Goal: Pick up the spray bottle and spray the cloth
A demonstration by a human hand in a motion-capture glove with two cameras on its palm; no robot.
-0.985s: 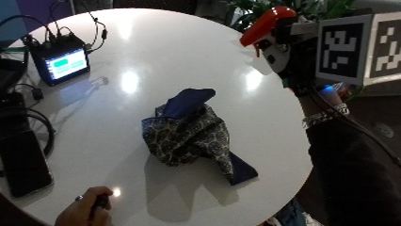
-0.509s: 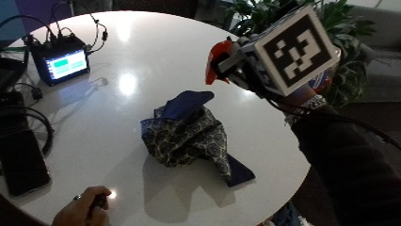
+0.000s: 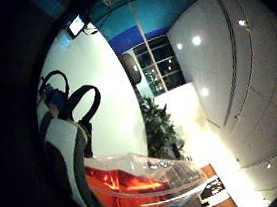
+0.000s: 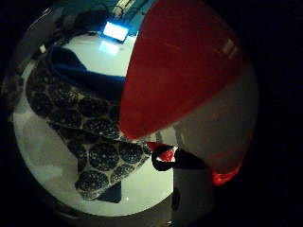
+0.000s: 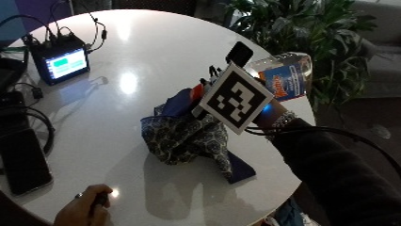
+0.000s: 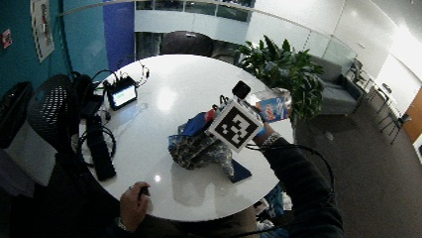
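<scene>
A crumpled dark blue patterned cloth lies in the middle of the round white table. My gloved right hand holds the spray bottle tilted over the cloth's right side. Its clear body with a blue and orange label points up and away from the table. Its red spray head points down at the cloth, just above it. The thumb side palm view is filled by the red head, with the cloth close below. Most of the hand is hidden.
A small device with a lit screen and cables sits at the table's far left. A black phone lies at the left edge. A bare hand rests at the near edge. A plant stands beyond the table.
The hand with the bottle has come in from the table's right edge and down over the cloth. The bottle has tipped so that its red head now points at the cloth.
</scene>
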